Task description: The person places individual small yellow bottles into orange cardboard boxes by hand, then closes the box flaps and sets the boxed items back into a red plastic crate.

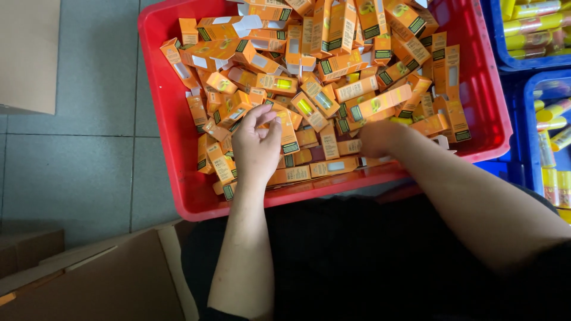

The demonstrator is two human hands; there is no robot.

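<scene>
Orange boxes (pixel 333 89) fill the red bin (pixel 163 148); left hand (pixel 257 145), fingers curled, picks one out, right hand (pixel 380 138) buried, grip unclear, so a clean lift comes next.

We look down on a grey tiled floor (pixel 77 160). On it, at our left, stands a red plastic crate (pixel 178 148) heaped with small orange cartons (pixel 333 65). Blue crates (pixel 523 119) of yellow tubes (pixel 535 27) sit just beside it at the right. Brown cardboard boxes (pixel 107 285) lie at the near left corner, another cardboard box (pixel 30 53) at the far left.
</scene>
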